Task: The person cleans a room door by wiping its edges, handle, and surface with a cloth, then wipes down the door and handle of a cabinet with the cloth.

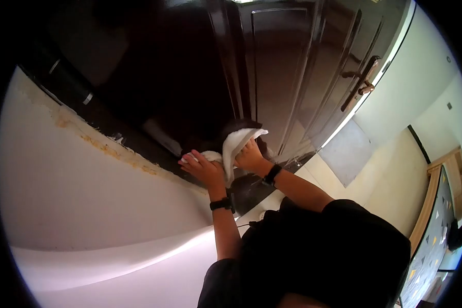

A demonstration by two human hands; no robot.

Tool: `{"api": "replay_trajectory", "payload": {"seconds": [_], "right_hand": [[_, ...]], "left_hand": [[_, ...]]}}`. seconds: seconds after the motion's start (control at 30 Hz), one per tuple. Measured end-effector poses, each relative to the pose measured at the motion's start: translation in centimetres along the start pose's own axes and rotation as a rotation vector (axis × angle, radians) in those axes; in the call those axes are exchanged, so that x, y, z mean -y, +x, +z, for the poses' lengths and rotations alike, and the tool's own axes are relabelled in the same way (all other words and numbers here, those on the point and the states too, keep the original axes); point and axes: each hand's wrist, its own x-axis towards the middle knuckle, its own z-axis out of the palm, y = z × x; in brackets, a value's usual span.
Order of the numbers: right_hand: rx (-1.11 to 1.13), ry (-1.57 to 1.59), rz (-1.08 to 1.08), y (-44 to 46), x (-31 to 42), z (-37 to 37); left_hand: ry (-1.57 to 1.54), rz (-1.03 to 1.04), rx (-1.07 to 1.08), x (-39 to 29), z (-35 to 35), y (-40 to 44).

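A white cloth [238, 139] lies bunched against the dark, glossy door [280, 66], near its lower edge. My right hand [251, 157] is closed on the cloth, whose folded flap stands up over the fingers. Beside it, my left hand [206, 170] holds another part of the same cloth against the dark surface, with its fingers reaching over the fabric. How the left fingertips and palm meet the cloth is partly hidden. A black band is on each wrist.
A bronze door handle [365, 88] sits at the door's far side. The white wall [87, 195] on the left has a stained, chipped edge. A grey mat [347, 149] lies on the tiled floor; a wood-framed bed [430, 241] is at right.
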Motion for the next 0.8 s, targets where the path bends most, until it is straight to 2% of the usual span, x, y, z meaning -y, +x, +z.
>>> {"api": "replay_trajectory", "payload": {"seconds": [0.1,0.13,0.2,0.23,0.27,0.33,0.37,0.4,0.47,0.53,0.6,0.67,0.7,0.73,0.77,0.8], "right_hand": [[-0.099,0.025,-0.032,-1.0,0.4,0.5],[-0.115,0.011,-0.023,-0.3,0.0,-0.2],[-0.103,0.191,-0.046,0.2,-1.1,-2.6],[0.032,0.321,0.084,0.4,-1.8,-4.7],[0.15,0.242,0.176,0.6,-2.4,-6.2],[0.145,0.253,0.364,1.4,-5.2,-7.1],[-0.166,0.19,0.331,2.2,-6.5,-7.7],[-0.469,0.116,0.289,3.7,-7.6,-9.4],[-0.77,0.257,0.45,5.5,-9.9,-10.7],[-0.809,0.149,0.446,4.8,-12.3,-10.7],[-0.698,0.368,0.513,2.2,-14.0,-7.5],[-0.61,0.566,0.587,-1.1,-15.4,-4.8],[-0.574,0.656,0.623,-2.9,-15.9,-5.0],[-0.313,0.391,0.623,-4.4,-14.5,-8.1],[-0.209,0.281,0.59,-7.1,-15.0,-6.2],[-0.229,0.049,0.463,-9.0,-14.9,-6.2]], "left_hand": [[0.039,-0.046,0.196,1.0,0.5,-2.1],[0.028,-0.029,0.185,0.9,0.4,-2.1],[-0.035,-0.114,0.132,-0.1,0.7,-2.1],[-0.14,-0.131,0.053,-1.4,0.2,-1.0],[-0.147,-0.123,0.056,-2.4,-0.1,0.4],[-0.226,-0.08,0.022,-4.5,-0.7,3.4],[-0.111,0.157,-0.04,-5.4,-1.1,5.2],[-0.124,0.157,-0.032,-6.9,-1.4,7.6],[-0.115,0.38,-0.201,-9.7,-1.7,11.6],[-0.168,0.347,-0.177,-11.6,-0.6,13.1],[-0.234,0.332,-0.16,-13.1,0.9,13.1],[-0.007,0.395,-0.074,-12.9,2.2,10.0],[-0.035,0.338,-0.039,-13.7,2.6,8.0],[-0.066,0.281,0.005,-14.3,3.4,5.7],[-0.118,0.286,0.066,-14.8,4.7,3.0],[-0.172,0.293,0.131,-15.4,6.1,0.5]]}}
